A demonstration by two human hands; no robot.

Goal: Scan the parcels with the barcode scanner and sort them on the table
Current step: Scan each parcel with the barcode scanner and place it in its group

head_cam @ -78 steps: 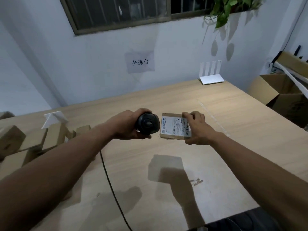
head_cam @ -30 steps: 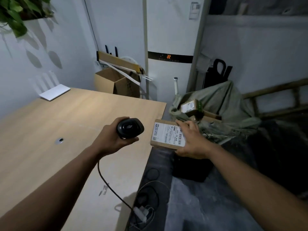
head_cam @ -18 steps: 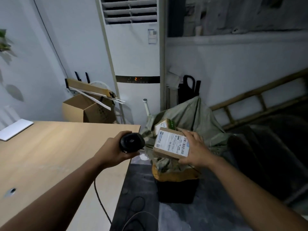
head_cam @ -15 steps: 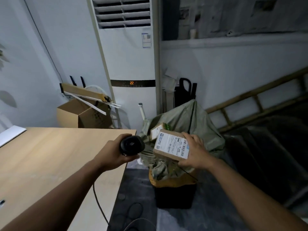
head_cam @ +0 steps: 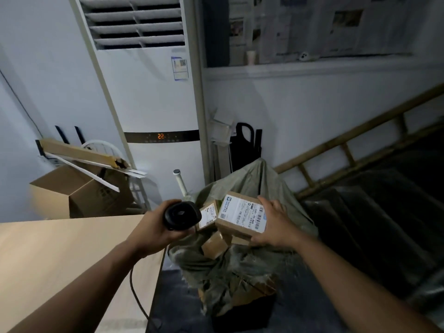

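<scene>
— Behind everything stands a tall white air conditioner (head_cam: 153, 97), its display reading 22. What changed since half a second ago?

— It fills more of the view, and the green sack (head_cam: 242, 255) has slid lower with its mouth plainer. Both hands keep their grips.

— What lies around?

— Wooden table (head_cam: 60, 255) at the left, with an open cardboard box (head_cam: 79, 195) beyond its far edge. A bamboo ladder (head_cam: 355, 143) leans along the right wall. Nothing blocks the hands.

— And the sack?

— It holds several brown parcels: a labelled small parcel (head_cam: 208, 216) and a plain box (head_cam: 214, 244) show in its mouth.

— The hands?

— The right hand (head_cam: 276, 224), thumb and fingers clamped on its edges, holds the labelled parcel (head_cam: 240, 216) above the sack mouth. The left hand (head_cam: 153, 234) is wrapped round the barcode scanner (head_cam: 181, 215), just left of the parcel, its cable (head_cam: 134, 284) hanging at the table edge.
</scene>
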